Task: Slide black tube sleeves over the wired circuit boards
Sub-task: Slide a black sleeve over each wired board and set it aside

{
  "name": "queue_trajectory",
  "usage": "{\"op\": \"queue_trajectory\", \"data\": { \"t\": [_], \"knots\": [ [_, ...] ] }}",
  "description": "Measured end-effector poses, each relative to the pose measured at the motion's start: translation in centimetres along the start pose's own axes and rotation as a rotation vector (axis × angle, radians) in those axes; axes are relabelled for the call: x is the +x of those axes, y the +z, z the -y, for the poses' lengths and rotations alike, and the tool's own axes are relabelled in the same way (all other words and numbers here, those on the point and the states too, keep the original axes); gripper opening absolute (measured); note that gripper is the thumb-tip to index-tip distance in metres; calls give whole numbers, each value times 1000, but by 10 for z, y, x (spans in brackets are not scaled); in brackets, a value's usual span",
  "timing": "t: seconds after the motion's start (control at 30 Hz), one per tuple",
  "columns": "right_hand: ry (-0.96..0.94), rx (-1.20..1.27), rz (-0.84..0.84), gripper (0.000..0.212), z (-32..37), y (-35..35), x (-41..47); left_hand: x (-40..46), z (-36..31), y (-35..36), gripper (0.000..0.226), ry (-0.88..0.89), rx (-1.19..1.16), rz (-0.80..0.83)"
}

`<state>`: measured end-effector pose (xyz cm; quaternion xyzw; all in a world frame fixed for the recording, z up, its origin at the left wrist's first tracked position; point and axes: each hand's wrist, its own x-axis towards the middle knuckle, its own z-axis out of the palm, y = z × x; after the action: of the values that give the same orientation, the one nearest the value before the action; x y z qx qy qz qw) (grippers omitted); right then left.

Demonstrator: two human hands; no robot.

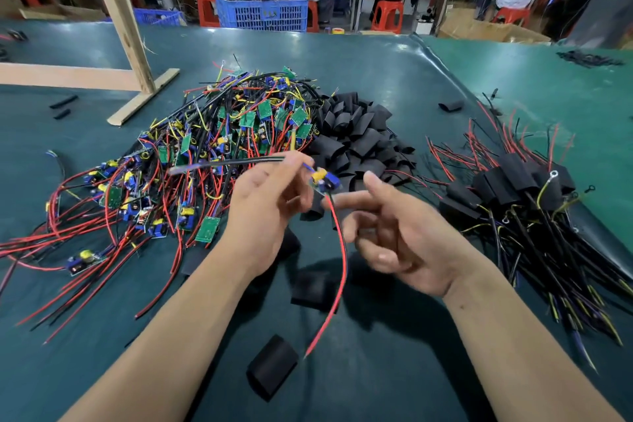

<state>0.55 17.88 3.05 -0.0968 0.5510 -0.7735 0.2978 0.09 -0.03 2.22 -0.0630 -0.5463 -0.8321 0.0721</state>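
Green mat table point(394, 370); far edge runs across the upper view, a raised seam point(442, 65) angles down the right side. Bare mat lies nearest the viewer, between the forearms, holding only loose black sleeves point(272, 365).

Left hand point(263, 216): fingers curled, pinching a wired circuit board point(325, 180) held above the mat; its red lead point(337, 267) hangs down toward the viewer, dark leads trail left. Right hand point(394, 236): palm up, fingers loosely spread, just beside the board (whether it touches is blurred).

Heap of bare wired boards point(212, 154) left of centre. Pile of black tube sleeves point(356, 137) directly behind the hands. Sleeved boards point(513, 188) bundled at right.

Wooden stand point(130, 44) at left rear.

Blue plastic crate point(262, 8) beyond the table, filled with tangled wiring. Its front marking unreadable.
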Motion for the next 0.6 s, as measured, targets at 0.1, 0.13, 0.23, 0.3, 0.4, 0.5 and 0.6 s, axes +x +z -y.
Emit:
{"op": "queue_trajectory", "data": {
  "t": [0.1, 0.13, 0.23, 0.3, 0.4, 0.5, 0.6],
  "knots": [
    [-16, -52, 141, 33, -5, 6, -2, -5, 3, 3, 20, -18, 116, 90],
    [-20, -55, 142, 28, -6, 7, -1, -6, 4, 4, 22, -5, 148, 107],
    [-63, -32, 70, 19, -4, 6, -1, -3, 8, 0, 31, 94, 376, 68],
    [-155, 0, -29, 20, 1, 1, -2, 0, 11, -6, 25, 194, 664, 26],
    [-312, 100, -208, 22, 12, -11, -4, 1, 15, -16, 7, 403, 1107, 39],
    [-449, 132, -325, 30, 20, -20, -8, 1, 23, -19, 19, 553, 1312, 120],
    [-532, 156, -356, 38, 24, -24, -12, 2, 25, -20, 34, 508, 1379, 121]
  ]
}}
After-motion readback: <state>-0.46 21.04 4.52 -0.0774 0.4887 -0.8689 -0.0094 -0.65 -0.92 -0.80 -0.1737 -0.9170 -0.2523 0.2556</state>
